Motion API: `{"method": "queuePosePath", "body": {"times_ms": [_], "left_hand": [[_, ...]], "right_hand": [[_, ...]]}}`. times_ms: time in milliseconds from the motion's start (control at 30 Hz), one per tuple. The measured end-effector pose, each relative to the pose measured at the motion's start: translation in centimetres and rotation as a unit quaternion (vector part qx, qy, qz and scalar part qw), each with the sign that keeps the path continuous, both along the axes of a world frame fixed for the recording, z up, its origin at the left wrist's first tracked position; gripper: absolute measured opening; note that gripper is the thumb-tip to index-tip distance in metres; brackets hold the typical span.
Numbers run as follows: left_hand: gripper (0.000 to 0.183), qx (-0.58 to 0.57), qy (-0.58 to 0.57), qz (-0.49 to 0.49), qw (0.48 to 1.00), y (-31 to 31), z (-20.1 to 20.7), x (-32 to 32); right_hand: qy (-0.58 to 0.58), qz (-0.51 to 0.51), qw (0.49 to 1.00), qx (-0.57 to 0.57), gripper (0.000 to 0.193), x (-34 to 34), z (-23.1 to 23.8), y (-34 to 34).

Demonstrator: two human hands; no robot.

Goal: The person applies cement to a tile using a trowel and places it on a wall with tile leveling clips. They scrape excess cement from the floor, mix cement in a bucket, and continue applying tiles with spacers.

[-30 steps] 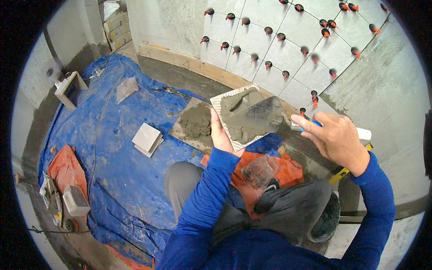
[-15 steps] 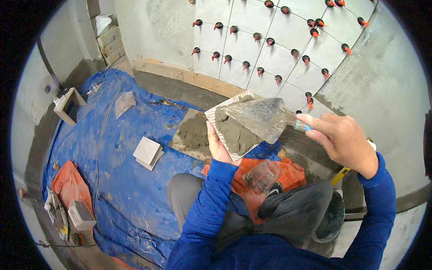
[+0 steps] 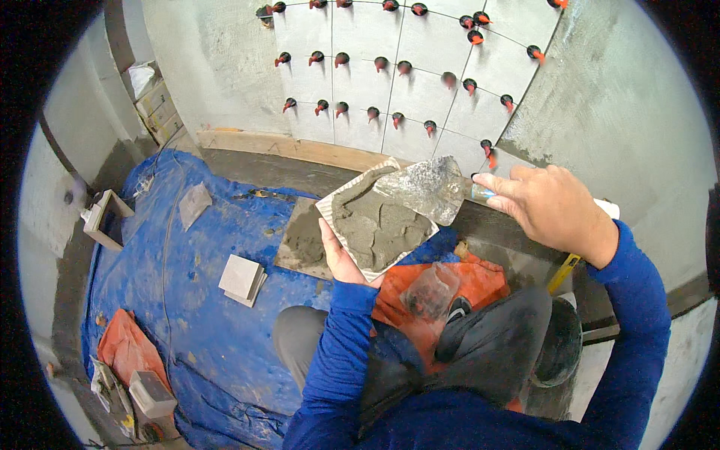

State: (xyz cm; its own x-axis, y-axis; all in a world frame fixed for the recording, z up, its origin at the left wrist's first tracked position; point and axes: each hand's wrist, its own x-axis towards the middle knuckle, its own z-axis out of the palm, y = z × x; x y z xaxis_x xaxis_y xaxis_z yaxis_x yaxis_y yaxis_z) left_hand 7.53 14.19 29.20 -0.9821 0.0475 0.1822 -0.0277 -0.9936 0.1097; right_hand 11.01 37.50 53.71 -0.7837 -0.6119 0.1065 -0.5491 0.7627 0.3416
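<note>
My left hand [image 3: 343, 259] holds a square tile [image 3: 327, 204] from below, its ribbed back turned up. Wet grey mortar [image 3: 382, 229] covers most of that back, leaving bare ribs along the edges. In my right hand [image 3: 551, 206] is the handle of a trowel [image 3: 431, 187]. The trowel's flat metal blade, smeared with mortar, lies over the far right edge of the tile; I cannot tell if it touches. Beneath the tile, a board [image 3: 294, 244] with more mortar rests on the blue tarp.
Tiles with red-and-black levelling clips [image 3: 403, 67] cover part of the wall ahead, above a wooden batten [image 3: 251, 141]. A small tile stack [image 3: 241, 279] sits on the blue tarp [image 3: 206, 330]. An orange sheet [image 3: 480, 281] lies by my legs, a dark bucket [image 3: 559, 341] to their right.
The trowel blade has moved off the middle of the tile toward its far edge, uncovering more mortar. The view has shifted, so the wall tiles sit lower and further left.
</note>
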Motion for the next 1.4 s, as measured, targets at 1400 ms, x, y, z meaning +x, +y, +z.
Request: {"method": "queuePosePath", "body": {"times_ms": [1400], "left_hand": [[0.069, 0.034, -0.030, 0.128, 0.991, -0.2, -1.1, -1.5]], "right_hand": [[-0.517, -0.208, 0.657, -0.507, 0.042, 1.8, -9.4, 4.4]]}}
